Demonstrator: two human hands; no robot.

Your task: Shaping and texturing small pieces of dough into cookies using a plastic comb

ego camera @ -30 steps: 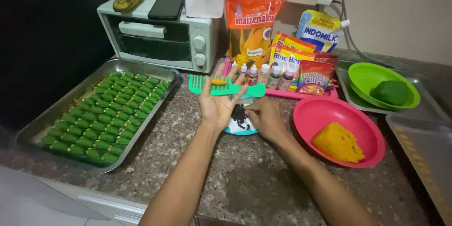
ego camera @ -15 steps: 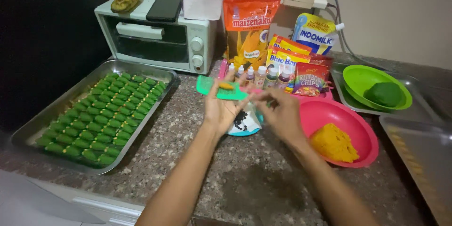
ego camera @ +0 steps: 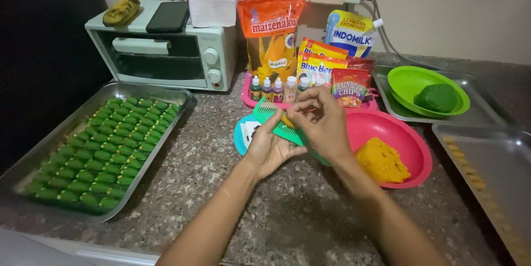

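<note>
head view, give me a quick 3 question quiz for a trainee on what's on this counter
1. True or false: the left hand holds a green comb.
2. Which dish holds the yellow dough? A) pink bowl B) green bowl C) left tray
3. What fills the left tray?

Key:
1. True; the right hand pinches something small over it.
2. A
3. Rows of small green pieces.
</note>
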